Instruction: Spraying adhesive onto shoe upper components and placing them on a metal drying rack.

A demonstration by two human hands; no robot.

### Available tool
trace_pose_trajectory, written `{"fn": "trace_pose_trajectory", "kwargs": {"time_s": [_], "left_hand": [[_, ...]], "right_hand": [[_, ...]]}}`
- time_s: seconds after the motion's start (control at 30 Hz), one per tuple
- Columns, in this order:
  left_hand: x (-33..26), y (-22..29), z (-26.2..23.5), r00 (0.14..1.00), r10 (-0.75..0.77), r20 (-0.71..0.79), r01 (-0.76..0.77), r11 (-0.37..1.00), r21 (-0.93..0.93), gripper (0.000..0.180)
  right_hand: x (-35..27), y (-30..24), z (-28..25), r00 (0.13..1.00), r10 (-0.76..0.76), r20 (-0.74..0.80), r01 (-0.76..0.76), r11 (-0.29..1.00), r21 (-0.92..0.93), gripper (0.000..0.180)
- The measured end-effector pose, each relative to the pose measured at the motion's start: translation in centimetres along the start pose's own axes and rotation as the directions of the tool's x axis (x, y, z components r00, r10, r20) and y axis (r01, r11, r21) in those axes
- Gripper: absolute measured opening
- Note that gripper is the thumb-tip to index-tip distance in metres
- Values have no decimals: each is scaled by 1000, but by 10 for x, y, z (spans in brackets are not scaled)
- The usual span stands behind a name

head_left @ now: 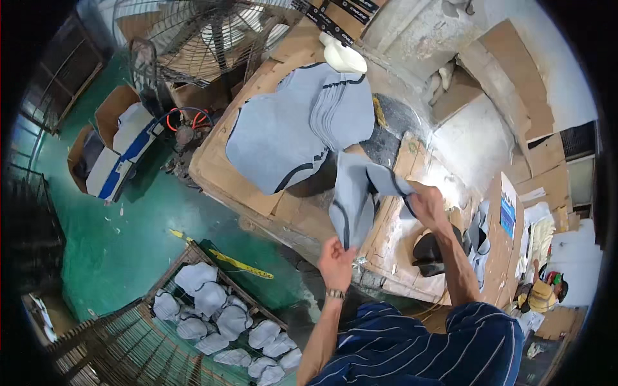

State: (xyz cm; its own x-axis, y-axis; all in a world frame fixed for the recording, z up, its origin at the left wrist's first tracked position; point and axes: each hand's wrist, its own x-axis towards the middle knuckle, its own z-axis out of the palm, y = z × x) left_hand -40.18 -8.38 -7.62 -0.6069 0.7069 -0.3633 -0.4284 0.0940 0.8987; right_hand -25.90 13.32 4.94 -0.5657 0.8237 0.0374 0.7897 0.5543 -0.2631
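Observation:
My left hand (336, 259) and my right hand (427, 204) together hold up one grey fabric piece with black trim (355, 196) over the front edge of a cardboard-covered table (219, 170). The left hand pinches its lower end, the right hand grips its upper right corner. Behind it on the table lies a fanned stack of similar grey cut pieces (302, 122). A black shoe last (430, 254) stands under my right forearm.
A large metal fan (206, 38) stands at the back left. A wire cage (222, 321) of bundled grey pieces sits on the green floor at lower left. Open cardboard boxes (112, 148) are at left. Another person (542, 293) sits at far right.

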Motion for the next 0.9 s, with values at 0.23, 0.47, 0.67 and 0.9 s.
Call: {"fn": "trace_pose_trajectory", "kwargs": {"time_s": [0.23,0.47,0.67,0.9], "left_hand": [[-111,47,-101,988,-140,-71,125,975,-181,44],[-274,-19,-292,881,-291,-373,143,915,-376,54],[-425,-144,-367,913,-312,-262,188,894,-407,49],[-606,-254,-401,715,-356,-601,-167,748,-642,42]], "right_hand": [[-46,-80,-94,975,147,169,-168,978,123,40],[-66,-186,-67,694,-288,660,66,938,340,42],[-64,-245,1,317,-211,925,24,976,215,30],[-203,-413,155,-94,-466,880,680,616,398,19]]}}
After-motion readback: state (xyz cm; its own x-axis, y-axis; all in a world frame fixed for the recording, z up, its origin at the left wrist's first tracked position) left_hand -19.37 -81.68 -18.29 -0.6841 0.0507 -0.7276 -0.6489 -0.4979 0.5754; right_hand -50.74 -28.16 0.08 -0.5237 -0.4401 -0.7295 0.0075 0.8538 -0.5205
